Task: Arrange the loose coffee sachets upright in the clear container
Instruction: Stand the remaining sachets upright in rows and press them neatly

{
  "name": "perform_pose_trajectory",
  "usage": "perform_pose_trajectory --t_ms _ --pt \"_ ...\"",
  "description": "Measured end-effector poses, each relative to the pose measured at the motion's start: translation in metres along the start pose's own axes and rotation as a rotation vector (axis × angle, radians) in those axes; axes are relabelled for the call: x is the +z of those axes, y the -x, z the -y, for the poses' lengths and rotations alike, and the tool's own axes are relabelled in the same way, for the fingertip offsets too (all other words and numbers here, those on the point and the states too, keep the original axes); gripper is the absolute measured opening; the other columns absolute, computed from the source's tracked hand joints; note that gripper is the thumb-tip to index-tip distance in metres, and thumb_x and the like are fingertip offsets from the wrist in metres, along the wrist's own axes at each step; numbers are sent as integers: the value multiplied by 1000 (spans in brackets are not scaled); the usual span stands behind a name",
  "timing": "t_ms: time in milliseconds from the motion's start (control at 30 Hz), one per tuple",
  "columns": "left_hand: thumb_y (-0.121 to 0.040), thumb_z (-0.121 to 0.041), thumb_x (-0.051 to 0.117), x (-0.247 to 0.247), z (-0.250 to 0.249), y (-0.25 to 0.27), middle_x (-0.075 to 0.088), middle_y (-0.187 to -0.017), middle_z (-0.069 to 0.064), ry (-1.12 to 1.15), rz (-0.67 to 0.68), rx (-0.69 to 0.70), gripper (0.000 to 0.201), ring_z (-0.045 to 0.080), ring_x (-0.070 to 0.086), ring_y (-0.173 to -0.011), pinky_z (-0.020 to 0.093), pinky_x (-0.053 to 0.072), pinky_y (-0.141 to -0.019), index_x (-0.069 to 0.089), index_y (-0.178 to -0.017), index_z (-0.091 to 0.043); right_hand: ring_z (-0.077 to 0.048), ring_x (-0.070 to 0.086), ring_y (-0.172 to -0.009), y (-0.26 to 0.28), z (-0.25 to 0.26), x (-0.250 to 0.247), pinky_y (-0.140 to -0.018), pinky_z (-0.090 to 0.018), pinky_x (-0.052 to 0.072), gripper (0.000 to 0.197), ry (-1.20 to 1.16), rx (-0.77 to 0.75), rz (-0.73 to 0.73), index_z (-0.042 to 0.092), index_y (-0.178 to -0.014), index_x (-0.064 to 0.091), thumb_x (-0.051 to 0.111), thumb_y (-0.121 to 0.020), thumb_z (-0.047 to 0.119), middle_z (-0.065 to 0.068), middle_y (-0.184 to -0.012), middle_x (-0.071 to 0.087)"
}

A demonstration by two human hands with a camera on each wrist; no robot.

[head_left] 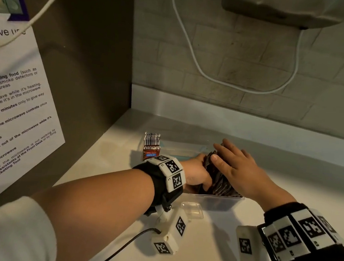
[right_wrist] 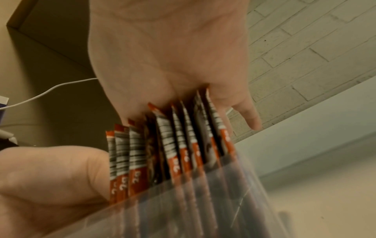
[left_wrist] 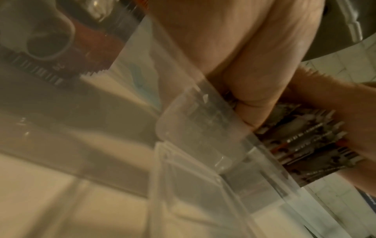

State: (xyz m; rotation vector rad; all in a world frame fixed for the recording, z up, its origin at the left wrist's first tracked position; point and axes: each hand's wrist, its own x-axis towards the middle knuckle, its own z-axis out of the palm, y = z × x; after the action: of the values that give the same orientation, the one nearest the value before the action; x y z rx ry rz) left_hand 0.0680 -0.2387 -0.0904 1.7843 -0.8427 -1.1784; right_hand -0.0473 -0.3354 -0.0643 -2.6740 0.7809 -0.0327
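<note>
A row of orange-and-brown coffee sachets [head_left: 218, 185] stands on edge at the right end of the clear container [head_left: 218, 203] on the counter. My left hand [head_left: 196, 174] reaches into the container and grips the row from its left side, fingers curled. In the right wrist view my left hand [right_wrist: 50, 173] presses against the sachets [right_wrist: 162, 153]. My right hand [head_left: 233, 165] lies flat on their tops with straight fingers, its palm [right_wrist: 168, 56] touching their upper edges. A second upright stack of sachets [head_left: 152, 144] fills the container's far left end.
A small clear plastic piece [head_left: 192, 211] lies on the white counter in front of the container. A brown side panel with a printed notice [head_left: 16, 99] stands at the left. Behind is a brick wall with a white cable [head_left: 236, 82].
</note>
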Motion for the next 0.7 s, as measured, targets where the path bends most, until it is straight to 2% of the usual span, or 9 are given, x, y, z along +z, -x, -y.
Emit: perform_pose_trajectory --t_ms 100,200,233,267,333,467,700 --pt "-70 9 58 1 0 -3 64 -115 15 -39 -58 73 63 35 61 -108 52 53 -91 53 -126 -19 -29 1 -147 7 9 -7 -116 -56 14 101 -13 25 43 46 -148 16 17 -56 89 16 -160 2" --pt "-72 -15 67 3 3 -5 68 -111 12 -89 -117 133 47 32 64 -105 50 53 -92 60 -119 -18 -28 -3 -147 12 14 -12 -116 -56 14 111 11 11 91 44 -149 13 37 -49 89 17 -159 -3" --pt "-74 -16 71 2 2 -3 68 -114 12 -77 -127 136 49 32 64 -107 48 52 -94 59 -121 -16 -28 -4 -147 12 13 -13 -116 -56 15 114 22 4 102 44 -149 12 44 -48 88 17 -159 -4" --pt "-77 -10 72 2 0 -2 66 -119 14 -61 -126 134 50 32 63 -110 46 52 -95 57 -124 -12 -28 -3 -147 11 12 -13 -116 -56 16 114 26 1 107 43 -149 12 52 -51 86 17 -159 -4" --pt "-79 -1 70 1 1 -6 64 -122 16 -65 -134 122 50 33 62 -112 44 51 -97 56 -126 -8 -27 0 -147 10 9 -13 -115 -55 20 106 12 -1 99 42 -149 14 65 -62 74 17 -159 -3" --pt "-71 -6 73 1 5 -11 68 -113 12 -39 -148 104 53 31 64 -106 48 50 -97 61 -121 -18 -28 5 -146 8 8 -11 -114 -54 24 93 -3 -11 65 40 -148 18 69 -72 56 15 -158 1" --pt "-70 -2 74 -4 9 -13 68 -111 12 12 -146 69 52 31 64 -106 48 49 -98 62 -118 -17 -30 7 -145 5 12 -10 -113 -54 23 87 19 11 47 38 -149 18 68 -77 35 12 -159 2"
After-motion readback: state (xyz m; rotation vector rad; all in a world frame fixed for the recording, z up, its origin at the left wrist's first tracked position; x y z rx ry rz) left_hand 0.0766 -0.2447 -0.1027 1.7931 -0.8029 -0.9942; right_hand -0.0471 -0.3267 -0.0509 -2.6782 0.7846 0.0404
